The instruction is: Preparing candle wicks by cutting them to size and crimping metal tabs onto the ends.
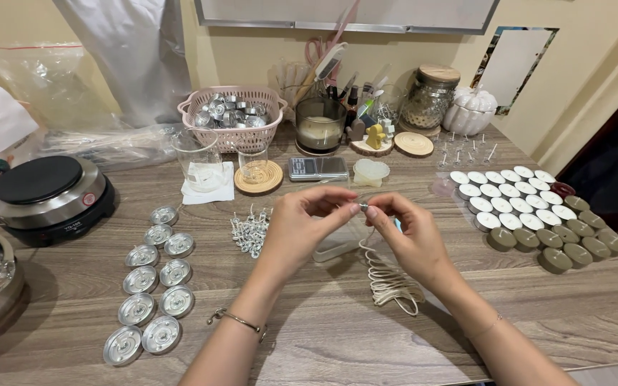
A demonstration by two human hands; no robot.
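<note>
Head view, looking down on a wood-grain counter (323, 336). Containers: a pink basket (234, 136) at the back holds a heap of empty metal cups; a glass jar (429, 100) with a wooden lid holds pale contents too small to tell; a dark glass pot (320, 125) holds cream-coloured wax; a clear beaker (198, 159) stands on a white napkin just beside a small glass on a round wooden coaster. Two columns of empty metal cups (153, 286) lie at the left, near a small electric hot plate (44, 191). At the right, rows of filled white and olive candles (531, 211) are packed side by side. A loose pile of wick tabs (250, 230) lies near the left hand.

A small metal wick tab (363, 206) is pinched between the fingertips of both hands, raised above the counter at the centre. A pale wick cord (388, 279) hangs from it and ends in a coiled bundle on the counter below the right hand.

Left hand (300, 229) and right hand (405, 232) meet fingertip to fingertip, thumbs and forefingers closed narrowly on the tab, remaining fingers curled, forearms converging from the lower edge.
</note>
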